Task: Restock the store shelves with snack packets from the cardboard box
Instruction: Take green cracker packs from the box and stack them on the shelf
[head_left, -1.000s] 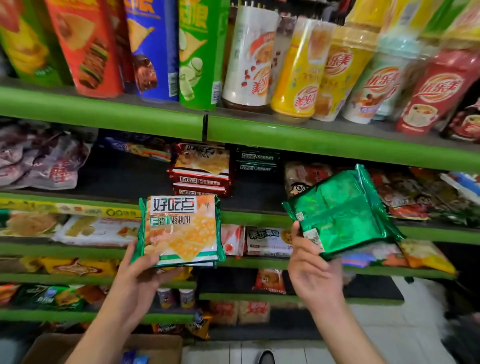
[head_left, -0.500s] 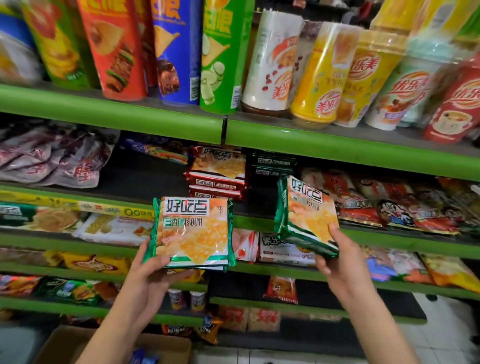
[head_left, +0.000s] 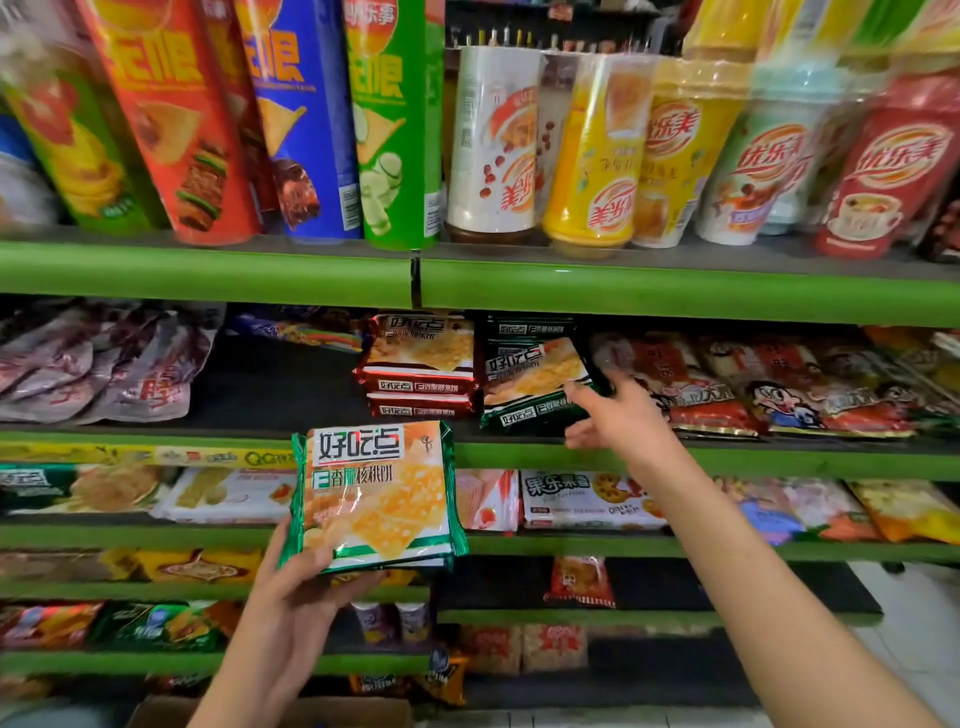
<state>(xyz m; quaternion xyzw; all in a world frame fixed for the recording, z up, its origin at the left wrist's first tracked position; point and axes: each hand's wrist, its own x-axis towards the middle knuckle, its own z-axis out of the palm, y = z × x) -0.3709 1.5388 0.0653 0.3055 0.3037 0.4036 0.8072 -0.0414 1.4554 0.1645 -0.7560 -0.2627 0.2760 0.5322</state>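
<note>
My left hand (head_left: 291, 618) grips the lower edge of a green walnut-biscuit packet (head_left: 371, 499), upright in front of the shelves, with another packet seemingly behind it. My right hand (head_left: 615, 421) reaches into the second shelf (head_left: 675, 457). Its thumb and fingers pinch the right edge of a second green biscuit packet (head_left: 530, 371). That packet lies tilted on a stack of the same green packets (head_left: 524, 415), beside a stack of red packets (head_left: 418, 374). A corner of the cardboard box (head_left: 166, 714) shows at the bottom.
Tall crisp tubes (head_left: 306, 119) and milk-tea cups (head_left: 592, 150) fill the top shelf. Red cartoon snack bags (head_left: 769, 395) lie right of the green stack, grey pouches (head_left: 104, 364) at left. A dark bare stretch of shelf (head_left: 280, 384) lies between. Lower shelves hold mixed packets.
My right hand carried its green packet up and forward from in front of the shelves onto the green stack inside the second shelf. My left hand kept its packet almost still.
</note>
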